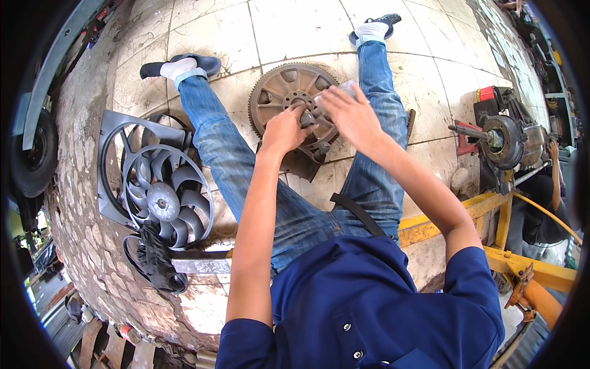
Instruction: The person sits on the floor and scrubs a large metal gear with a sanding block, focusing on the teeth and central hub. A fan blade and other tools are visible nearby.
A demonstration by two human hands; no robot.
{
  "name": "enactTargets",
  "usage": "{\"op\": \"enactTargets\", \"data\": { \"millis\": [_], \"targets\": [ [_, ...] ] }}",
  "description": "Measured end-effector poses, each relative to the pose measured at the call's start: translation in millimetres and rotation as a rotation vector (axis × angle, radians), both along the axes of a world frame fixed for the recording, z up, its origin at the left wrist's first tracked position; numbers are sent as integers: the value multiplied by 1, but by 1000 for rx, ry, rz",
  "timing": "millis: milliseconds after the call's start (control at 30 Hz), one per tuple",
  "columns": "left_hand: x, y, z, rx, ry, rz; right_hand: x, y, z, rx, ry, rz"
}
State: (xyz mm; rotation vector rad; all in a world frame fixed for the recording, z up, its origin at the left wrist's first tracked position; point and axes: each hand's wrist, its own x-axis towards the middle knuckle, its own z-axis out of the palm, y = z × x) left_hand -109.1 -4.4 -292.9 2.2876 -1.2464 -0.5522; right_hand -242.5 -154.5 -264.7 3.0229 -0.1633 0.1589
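tiled floor [301, 31] carries a toothed metal wheel [267, 111] between our legs [224, 135]; our left hand [284, 130] curls half-closed over its middle; our right hand [350, 114], blurred, stretches nearly flat above its right side; what either grips we cannot tell.

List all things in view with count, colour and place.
Toothed wheel: one, grey-brown, upper centre
Blurred item: one, pale, at wheel
Fan with frame: one, grey, left
Cloth: one, black, below fan
Tyre: one, black, left edge
Drum-shaped part: one, grey, right
Metal frame: one, yellow, lower right
Hose: one, yellow, right
Tiled floor: one, off-white, underneath
Other person: one, black clothes, right
Clutter: many pieces, mixed, edges
Shirt: one, navy, bottom
Jeans: one, blue, centre
Shoes: two, dark, top
Left hand: one, bare, at wheel
Right hand: one, bare, at wheel
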Motion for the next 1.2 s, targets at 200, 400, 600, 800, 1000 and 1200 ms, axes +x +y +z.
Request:
{"op": "enactTargets", "data": {
  "millis": [200, 400, 600, 800, 1000, 1200],
  "targets": [
    [-1, 3, -10, -88, -70, -9, -6, 14, -4, 18, -14, 66],
    [0, 0, -1, 19, 8, 2, -7, 12, -5, 15, -30, 91],
    [-1, -2, 5, 45, 35, -1, -5, 7, 2, 22, -31, -5],
    [-3, 0, 0, -3, 33, -12, -5, -1, 0, 48, -49, -47],
    [-4, 0, 2, 54, 37, -2, -10, 15, -5, 4, -16, 61],
    [-2, 1, -3, -21, 8, -16, -10, 23, -2, 48, -20, 30]
  ]
}}
